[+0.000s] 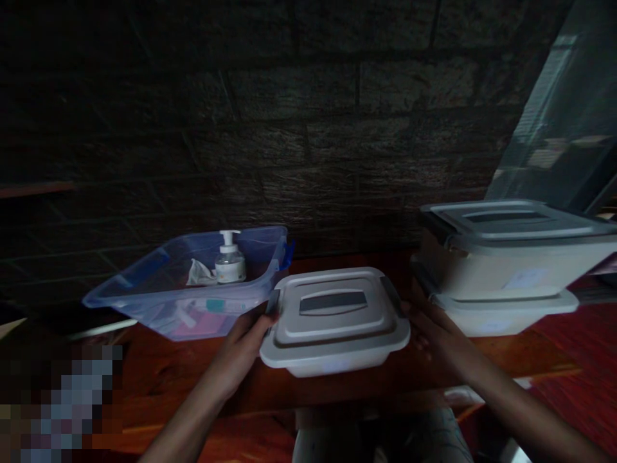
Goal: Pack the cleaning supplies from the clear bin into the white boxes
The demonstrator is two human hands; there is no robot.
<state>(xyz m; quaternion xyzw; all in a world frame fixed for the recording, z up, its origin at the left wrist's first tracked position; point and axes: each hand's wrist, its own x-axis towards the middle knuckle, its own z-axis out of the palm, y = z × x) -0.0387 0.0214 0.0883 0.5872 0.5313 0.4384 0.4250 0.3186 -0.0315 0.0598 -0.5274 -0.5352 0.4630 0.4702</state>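
Smooth plastic against rough masonry
The lidded box (332,315) at the centre and the stacked boxes (511,270) at right looked like smooth, fairly matt pale plastic; the tub (193,301) at left was translucent bluish plastic, the pump bottle (230,262) inside it clear, glossy plastic. The table (173,379) below was reddish wood with a slight sheen, the wall (308,128) above rough and matt.

Right edge: stacked containers (520,257), upper one cut off. Lower left: pixelated patch (72,405), contents hidden. Right hand (431,325): blurred, fingertips perhaps behind box.
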